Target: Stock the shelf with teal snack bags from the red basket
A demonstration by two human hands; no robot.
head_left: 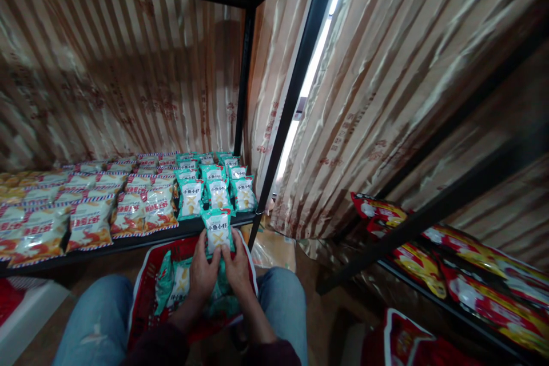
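Note:
A teal and white snack bag (218, 229) is held upright between my two hands, just in front of the shelf edge. My left hand (204, 270) grips its left side, and my right hand (237, 266) grips its right side, thumbs on the front. Below them a red basket (143, 291) with a white rim sits between my knees, with more teal bags (180, 279) inside. Rows of matching teal bags (218, 193) stand on the shelf beyond the held one.
Red, white and orange snack bags (91, 220) fill the shelf (124, 242) to the left. A black post (286, 108) rises right of the hands. Red and yellow packets (418, 266) lie on the right shelf. A white box (36, 311) is at lower left.

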